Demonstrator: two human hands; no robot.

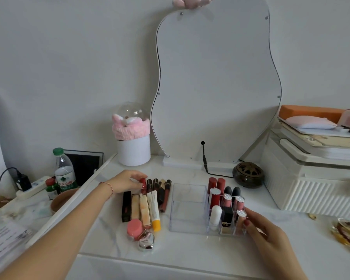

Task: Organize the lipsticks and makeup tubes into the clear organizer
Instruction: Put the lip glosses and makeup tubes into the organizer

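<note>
Both forearms reach over the bench (190,247). Left hand (127,181) has its grip pinched on a red lipstick (143,183), long axis running away from the camera; the clear organizer (187,209) lies to the grip's right. Right hand (265,231) steadies its near corner, fingers resting, holding nothing.

Both forearms are bare, with no sleeves in view. The left hand (127,181) has a thin red-and-white braided string bracelet (107,186) at its wrist and red-painted nails; the right hand (268,237) has red nails too.
</note>
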